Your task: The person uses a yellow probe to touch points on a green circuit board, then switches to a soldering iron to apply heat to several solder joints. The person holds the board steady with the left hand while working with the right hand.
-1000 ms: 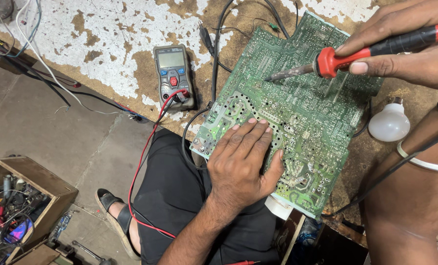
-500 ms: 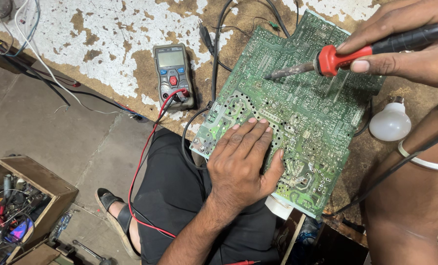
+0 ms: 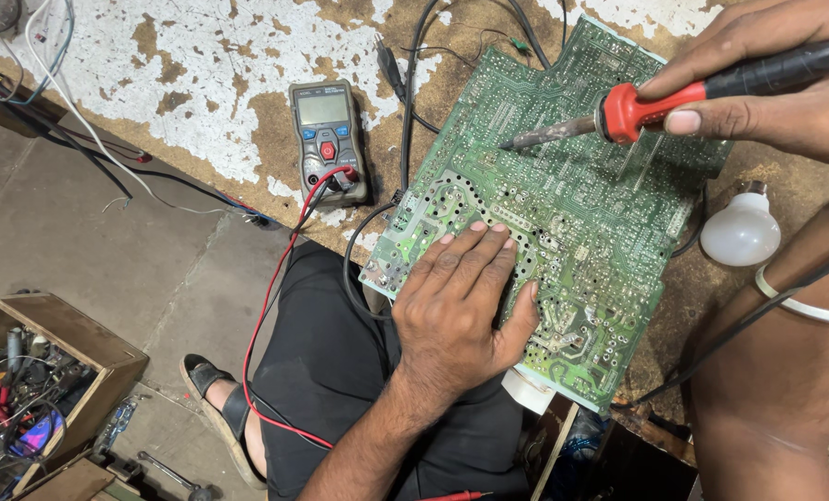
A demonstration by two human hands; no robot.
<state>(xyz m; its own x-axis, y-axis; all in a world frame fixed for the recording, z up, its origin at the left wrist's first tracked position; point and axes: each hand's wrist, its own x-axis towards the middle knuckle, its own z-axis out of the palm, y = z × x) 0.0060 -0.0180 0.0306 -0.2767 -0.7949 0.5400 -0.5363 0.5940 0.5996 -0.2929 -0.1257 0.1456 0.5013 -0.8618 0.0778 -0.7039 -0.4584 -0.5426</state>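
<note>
Two hands at work, head view only. Left hand (image 3: 461,306) lies flat, palm down, fingers spread, on the solder side of a green circuit board (image 3: 572,213); it grips nothing, just presses, likely to keep the board from sliding, since the board's near corner overhangs the edge of the surface (image 3: 201,102) above the person's lap. Right hand (image 3: 767,79) has its grip closed round a red-handled soldering iron (image 3: 637,111), thumb and fingers near the collar, pen-fashion, probably for fine control. Iron tip points left and hovers over the board's upper middle; contact with the board cannot be told.

Digital multimeter (image 3: 328,139) rests face up just left of the board, red and black leads plugged in and trailing off the edge. White bulb (image 3: 741,230) lies beside the board's right edge. Wooden box (image 3: 43,371) of tools and wire sits on the floor, well apart.
</note>
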